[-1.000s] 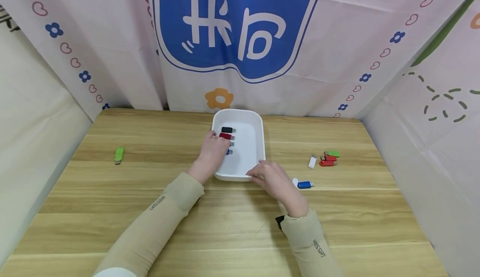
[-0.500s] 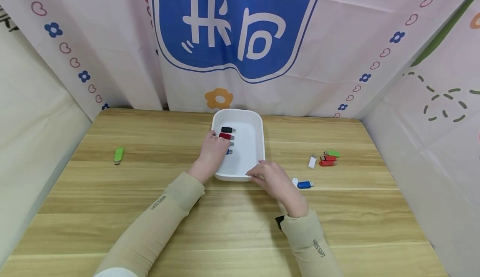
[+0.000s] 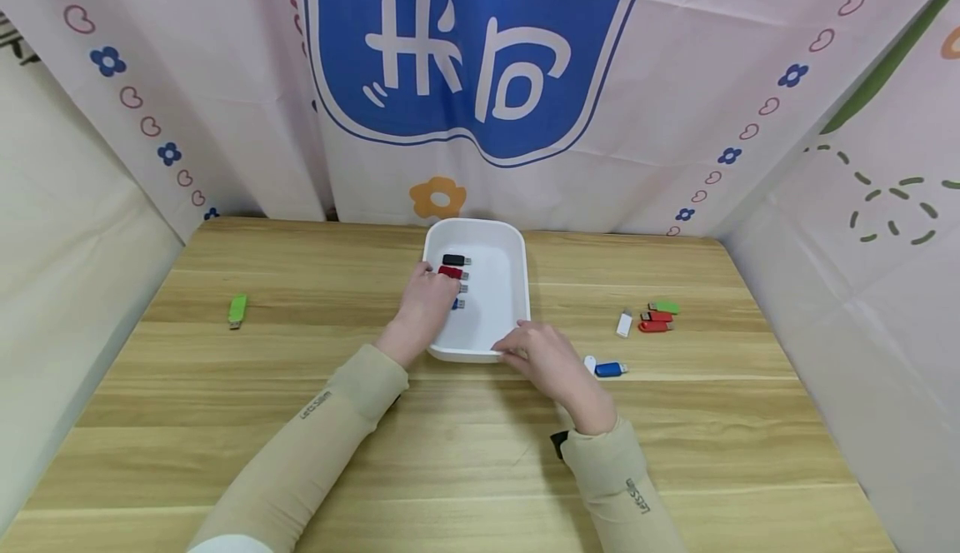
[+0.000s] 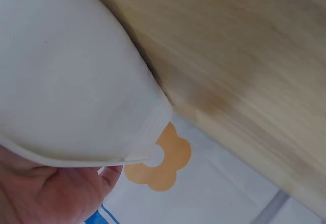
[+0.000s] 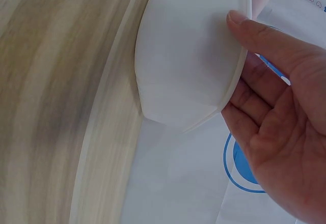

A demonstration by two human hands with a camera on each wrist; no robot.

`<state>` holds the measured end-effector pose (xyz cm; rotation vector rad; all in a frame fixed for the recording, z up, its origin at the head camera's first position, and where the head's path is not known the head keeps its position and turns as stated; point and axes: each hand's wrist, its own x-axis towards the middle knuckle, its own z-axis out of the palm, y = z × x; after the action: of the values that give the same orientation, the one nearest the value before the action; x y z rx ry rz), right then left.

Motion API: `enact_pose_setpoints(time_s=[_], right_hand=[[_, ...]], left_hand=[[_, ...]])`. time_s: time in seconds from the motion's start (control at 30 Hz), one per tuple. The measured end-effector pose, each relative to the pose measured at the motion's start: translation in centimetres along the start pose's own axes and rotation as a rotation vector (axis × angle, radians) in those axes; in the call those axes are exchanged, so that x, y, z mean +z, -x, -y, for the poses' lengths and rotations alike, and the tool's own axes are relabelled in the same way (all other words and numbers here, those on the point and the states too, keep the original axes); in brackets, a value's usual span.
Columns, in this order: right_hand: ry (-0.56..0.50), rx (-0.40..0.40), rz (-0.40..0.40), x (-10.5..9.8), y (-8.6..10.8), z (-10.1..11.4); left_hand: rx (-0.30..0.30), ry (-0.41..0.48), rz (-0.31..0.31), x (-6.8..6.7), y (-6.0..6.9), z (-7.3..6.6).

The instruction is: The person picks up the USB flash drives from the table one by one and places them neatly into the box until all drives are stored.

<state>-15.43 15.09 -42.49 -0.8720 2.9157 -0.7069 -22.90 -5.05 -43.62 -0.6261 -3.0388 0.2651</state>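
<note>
A white tray (image 3: 495, 286) stands on the wooden table. Along its left side lie a black USB stick (image 3: 453, 260), a red one (image 3: 451, 272) and a blue one (image 3: 457, 304); another shows only its metal plug (image 3: 463, 288). My left hand (image 3: 426, 307) reaches over the left rim, covering part of these sticks; its fingertips are hidden, so any hold cannot be told. At the near right corner, my right hand (image 3: 543, 357) grips the rim. In the right wrist view, its thumb (image 5: 238, 18) presses the outer wall and the other fingers go behind the rim.
A green USB stick (image 3: 237, 311) lies at left. To the right are a white stick (image 3: 625, 322), a green one (image 3: 665, 307), two red ones (image 3: 656, 326), a blue one (image 3: 611, 369) and a partly hidden white piece (image 3: 590, 363). A printed curtain (image 3: 600, 186) hangs behind the table.
</note>
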Motion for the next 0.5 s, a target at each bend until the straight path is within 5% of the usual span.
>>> enact_pose_setpoints(time_s=[0.17, 0.5], right_hand=[[-0.011, 0.001, -0.001, 0.1, 0.0, 0.0], [-0.02, -0.002, -0.001, 0.1, 0.0, -0.1]], left_hand=[[-0.001, 0.041, -0.041, -0.5, 0.3, 0.1], [0.02, 0.176, -0.228, -1.4, 1.1, 0.8]])
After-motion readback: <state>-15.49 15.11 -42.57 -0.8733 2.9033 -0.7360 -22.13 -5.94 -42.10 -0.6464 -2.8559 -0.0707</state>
